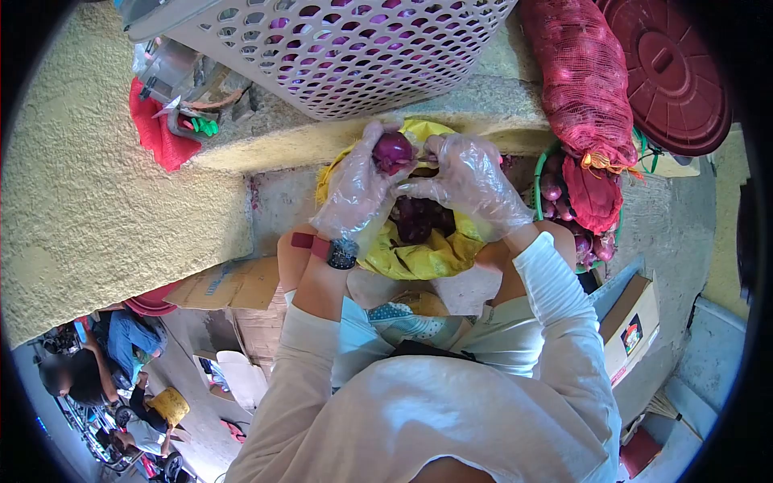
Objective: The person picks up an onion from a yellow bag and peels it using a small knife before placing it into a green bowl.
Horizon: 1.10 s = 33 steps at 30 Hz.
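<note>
1. Head view — a red onion (pixel 393 150) is held up in the left hand (pixel 354 193), whose fingers are curled round it from the left and below. The onion is round, deep purple-red and glossy, with a pale highlight on its upper side; part of its lower edge is hidden by the fingers.
2. The right hand (pixel 467 183) is brought against the onion's right side, its fingertips pinched close together at the onion's end. Whether a blade or a strip of skin is pinched there cannot be told.
3. Both hands are covered by thin, clear plastic gloves, crinkled over the knuckles. A dark watch (pixel 342 253) is worn on the left wrist, and long pale sleeves are seen on both arms.
4. The onion is held directly above a yellow bag (pixel 419 258) that rests open between the knees; dark purple peelings or onions (pixel 419 219) are heaped inside it.
5. Beyond the hands a concrete ledge (pixel 338 133) is seen, and on it a pale perforated basket (pixel 338 48) showing purple through its holes.
6. At the ledge's right end a red mesh sack (pixel 584 80) of onions is laid — its lower end hangs over a green-rimmed basket (pixel 538 189) with more onions.
7. A dark red lid (pixel 672 72) lies at the upper right, and a cardboard box (pixel 636 326) stands beside the right elbow.
</note>
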Available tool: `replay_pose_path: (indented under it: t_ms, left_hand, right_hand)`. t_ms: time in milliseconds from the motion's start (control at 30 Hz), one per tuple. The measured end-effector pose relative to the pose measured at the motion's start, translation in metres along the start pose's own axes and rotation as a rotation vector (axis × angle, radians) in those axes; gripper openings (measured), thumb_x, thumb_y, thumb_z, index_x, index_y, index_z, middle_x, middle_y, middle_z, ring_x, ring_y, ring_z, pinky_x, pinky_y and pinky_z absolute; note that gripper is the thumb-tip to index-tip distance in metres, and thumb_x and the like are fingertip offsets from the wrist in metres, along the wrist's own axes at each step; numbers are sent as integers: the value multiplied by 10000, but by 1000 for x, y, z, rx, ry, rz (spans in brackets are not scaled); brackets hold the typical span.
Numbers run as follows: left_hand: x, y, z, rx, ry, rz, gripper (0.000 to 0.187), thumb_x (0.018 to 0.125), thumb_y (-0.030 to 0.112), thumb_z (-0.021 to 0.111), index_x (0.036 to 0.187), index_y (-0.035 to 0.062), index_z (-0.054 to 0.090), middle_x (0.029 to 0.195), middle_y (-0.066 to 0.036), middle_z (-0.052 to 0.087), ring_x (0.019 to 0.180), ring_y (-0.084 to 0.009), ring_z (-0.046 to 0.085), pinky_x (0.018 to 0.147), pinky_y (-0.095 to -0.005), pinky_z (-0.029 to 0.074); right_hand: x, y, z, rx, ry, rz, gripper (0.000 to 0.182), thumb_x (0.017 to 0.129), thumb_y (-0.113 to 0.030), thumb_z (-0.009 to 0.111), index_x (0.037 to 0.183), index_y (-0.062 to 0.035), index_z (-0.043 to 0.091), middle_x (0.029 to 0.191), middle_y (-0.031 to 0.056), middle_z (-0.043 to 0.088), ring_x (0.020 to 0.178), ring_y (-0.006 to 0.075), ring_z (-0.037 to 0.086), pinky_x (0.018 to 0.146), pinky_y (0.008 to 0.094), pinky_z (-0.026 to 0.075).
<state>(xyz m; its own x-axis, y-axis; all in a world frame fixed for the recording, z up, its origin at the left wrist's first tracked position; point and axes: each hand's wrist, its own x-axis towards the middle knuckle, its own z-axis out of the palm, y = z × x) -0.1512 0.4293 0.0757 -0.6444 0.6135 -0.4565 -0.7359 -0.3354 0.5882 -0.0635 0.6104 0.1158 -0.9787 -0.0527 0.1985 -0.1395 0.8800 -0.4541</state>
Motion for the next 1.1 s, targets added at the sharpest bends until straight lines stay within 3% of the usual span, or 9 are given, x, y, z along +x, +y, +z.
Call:
replay_pose_path:
  t_ms: [200, 267, 300, 367, 500, 600, 700, 900, 1100]
  left_hand:
    - [4, -9, -1, 10, 8, 80, 392, 1058, 377, 583, 1287, 59, 602, 1147, -66, 629, 1045, -173, 647, 886, -335, 591]
    - [8, -10, -6, 34, -30, 146, 472, 1014, 411, 646, 1287, 30, 595, 1119, -145, 667, 1021, -288, 687, 875, -396, 602]
    - [9, -11, -8, 34, -31, 147, 472, 1014, 411, 646, 1287, 30, 595, 1119, -145, 667, 1021, -288, 687, 875, -396, 602]
    - [5, -9, -4, -31, -13, 52, 339, 1045, 320, 624, 1274, 71, 613, 1176, -60, 627, 1047, -152, 644, 828, -301, 576]
    - [0, -9, 3, -42, 1, 89, 296, 1025, 273, 662, 1250, 86, 618, 1166, -50, 635, 1030, -134, 642, 795, -266, 571]
    - [-1, -11, 5, 230, 51, 188, 258, 1003, 242, 696, 1210, 104, 628, 1125, -27, 643, 995, -117, 634, 777, -253, 561]
    - [-7, -6, 21, -38, 100, 76, 231, 983, 225, 722, 1169, 122, 633, 1079, -9, 644, 964, -110, 625, 803, -263, 552]
    - [-12, -10, 26, -39, 57, 130, 213, 973, 228, 731, 1121, 123, 620, 1041, -3, 641, 935, -96, 626, 809, -274, 550]
    - [-13, -10, 22, 14, 25, 100, 264, 1005, 263, 681, 1207, 96, 649, 1086, -21, 654, 975, -120, 650, 849, -286, 570]
  right_hand:
    - [1, -4, 2, -59, -8, 87, 602, 761, -629, 773, 864, -42, 689, 711, 156, 677, 694, 358, 706, 618, 466, 543]
    - [-1, 2, 11, -59, 23, 85, 602, 766, -622, 779, 849, -34, 680, 696, 167, 663, 678, 372, 692, 608, 471, 528]
    - [-1, 5, 14, -59, 54, 81, 603, 772, -615, 785, 835, -26, 671, 681, 178, 649, 662, 387, 679, 599, 475, 513]
    - [0, 7, 13, -51, 25, 77, 592, 795, -609, 771, 849, -27, 676, 678, 181, 646, 663, 389, 678, 600, 476, 512]
    - [0, 5, 10, -38, -53, 89, 614, 853, -648, 679, 868, -36, 717, 734, 185, 682, 688, 382, 695, 641, 493, 538]
    - [1, 3, 8, -79, -160, 81, 653, 897, -669, 606, 814, -33, 725, 716, 187, 680, 691, 389, 692, 649, 501, 535]
    - [2, 4, 6, -115, -211, 49, 700, 919, -687, 551, 747, -30, 718, 694, 189, 674, 689, 393, 689, 651, 504, 535]
    - [0, 8, 5, -163, -254, -11, 705, 919, -693, 549, 727, -35, 715, 700, 181, 678, 678, 394, 684, 636, 502, 535]
    - [2, 1, -11, -162, -304, -19, 697, 914, -694, 566, 723, -39, 712, 701, 169, 678, 683, 386, 683, 629, 494, 532]
